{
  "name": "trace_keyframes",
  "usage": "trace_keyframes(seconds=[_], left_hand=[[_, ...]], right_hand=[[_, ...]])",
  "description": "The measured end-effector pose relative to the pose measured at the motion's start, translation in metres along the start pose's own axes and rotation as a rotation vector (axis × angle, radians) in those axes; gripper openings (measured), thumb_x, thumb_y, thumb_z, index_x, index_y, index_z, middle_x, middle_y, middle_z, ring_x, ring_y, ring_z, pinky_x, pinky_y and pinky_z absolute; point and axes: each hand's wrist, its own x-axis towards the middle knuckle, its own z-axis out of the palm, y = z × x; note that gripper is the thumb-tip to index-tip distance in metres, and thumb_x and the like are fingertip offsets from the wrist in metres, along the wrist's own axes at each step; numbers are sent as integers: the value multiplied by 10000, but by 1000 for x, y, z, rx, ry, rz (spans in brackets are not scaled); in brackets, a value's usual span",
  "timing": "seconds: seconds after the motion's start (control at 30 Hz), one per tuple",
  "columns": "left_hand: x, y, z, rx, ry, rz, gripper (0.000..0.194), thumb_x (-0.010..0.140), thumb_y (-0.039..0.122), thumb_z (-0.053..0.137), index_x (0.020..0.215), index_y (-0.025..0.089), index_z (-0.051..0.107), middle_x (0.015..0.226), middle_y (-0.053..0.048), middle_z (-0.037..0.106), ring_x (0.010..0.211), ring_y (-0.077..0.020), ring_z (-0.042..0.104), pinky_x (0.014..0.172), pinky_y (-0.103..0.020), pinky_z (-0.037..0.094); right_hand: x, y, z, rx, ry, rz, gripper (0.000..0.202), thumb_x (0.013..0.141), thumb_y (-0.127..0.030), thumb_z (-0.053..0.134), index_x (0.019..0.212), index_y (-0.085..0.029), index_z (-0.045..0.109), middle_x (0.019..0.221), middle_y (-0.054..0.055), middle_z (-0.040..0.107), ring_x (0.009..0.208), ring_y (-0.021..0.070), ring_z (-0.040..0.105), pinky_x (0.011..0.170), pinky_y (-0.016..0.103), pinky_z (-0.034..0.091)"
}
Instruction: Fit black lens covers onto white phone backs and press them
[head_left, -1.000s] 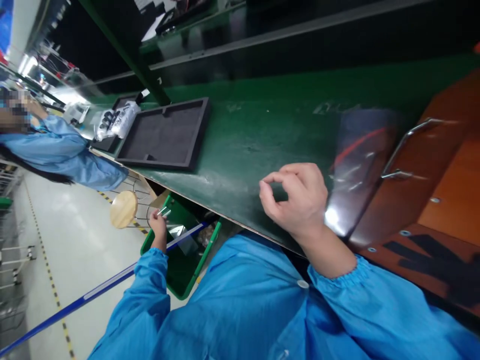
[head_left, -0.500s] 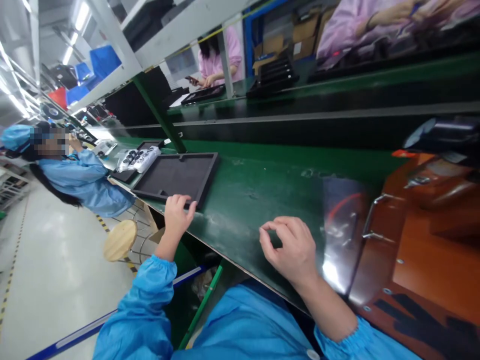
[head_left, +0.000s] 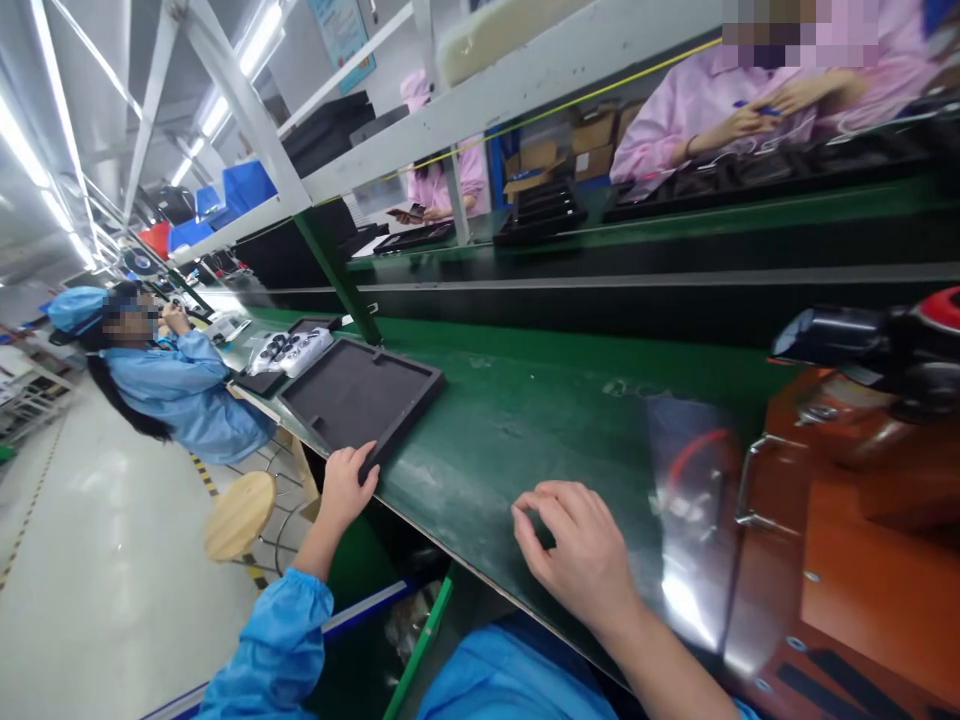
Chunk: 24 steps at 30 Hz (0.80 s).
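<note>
At the near corner of a shallow black foam tray [head_left: 360, 395], my left hand [head_left: 346, 490] has its thumb and fingers closed on the rim. The tray lies on the green bench [head_left: 480, 470], its near edge at the bench's front. Over the bench, to the right of the tray, is my right hand [head_left: 581, 545]. Its thumb and forefinger curl into a ring with the tips together. Whatever they pinch, if anything, is too small to make out.
An orange-brown machine [head_left: 870, 520] with a metal handle stands on the right, beside a clear plastic sheet [head_left: 686, 510]. Wrapped black parts [head_left: 289, 350] lie beyond the tray. A co-worker in blue [head_left: 165, 385] sits at left near a wooden stool [head_left: 240, 515].
The tray has turned a little, its near corner drawn toward me with my left hand. My right hand keeps its pinched shape. The camera view has tilted up slightly.
</note>
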Motion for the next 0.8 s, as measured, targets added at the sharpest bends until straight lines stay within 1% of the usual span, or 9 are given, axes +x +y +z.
trace_keyframes(seconds=[0.13,0.23,0.3,0.37,0.47,0.53,0.6,0.7,0.8], left_hand=[[9,9,0,80,-109,-84,464,1028,322,549,1463,177,614,1083,-131,672,1051,-324,629,1005,-464,489],[18,20,-4,146,-192,-140,366,988,298,633,1324,162,676,1130,-152,689,1072,-344,637,984,-468,501],[27,26,-10,179,-225,-163,341,951,381,723,1199,148,705,1108,-175,690,1056,-376,643,945,-484,520],[43,31,-16,190,-218,-156,487,929,481,768,1246,119,696,1147,-208,676,1074,-416,640,942,-526,530],[84,37,-18,147,-157,-75,648,960,502,739,1464,117,605,1368,-237,609,1213,-423,606,1054,-549,504],[124,39,-15,94,-112,-18,649,975,481,730,1517,158,578,1512,-213,539,1340,-388,557,1163,-495,452],[169,37,-10,49,-61,-10,642,979,453,727,1524,149,577,1611,-214,458,1465,-376,468,1249,-463,372],[232,23,-5,11,14,-95,578,1034,393,623,1526,94,576,1675,-246,376,1535,-387,389,1296,-483,289],[270,6,0,-1,83,-253,592,1106,361,399,1595,35,475,1715,-266,299,1577,-392,323,1307,-518,242]], right_hand=[[-1,-1,0,3,-20,-13,116,1022,-112,613,929,-182,601,911,48,606,848,196,570,763,336,428],[-1,0,-1,0,-28,-8,110,1022,-112,612,939,-184,599,908,44,605,850,196,573,768,335,430],[0,0,-1,2,-33,-2,113,1024,-110,602,940,-185,597,907,43,604,850,196,574,765,334,429],[0,0,0,5,-38,1,118,1025,-109,598,936,-186,594,908,42,602,850,195,573,760,331,426],[-2,1,3,23,-49,14,116,1025,-106,601,940,-186,596,917,42,603,857,193,575,767,330,424],[-4,2,5,37,-61,20,112,1023,-104,605,946,-185,599,921,42,605,864,194,574,773,332,423],[-5,3,5,42,-66,18,105,1025,-108,604,953,-184,598,920,42,605,860,193,570,769,333,421],[-5,4,5,33,-58,21,102,1029,-110,597,958,-184,592,912,39,597,845,189,560,761,328,421],[-4,3,3,18,-50,39,107,1028,-107,595,957,-187,587,912,40,598,843,187,560,766,325,424]])
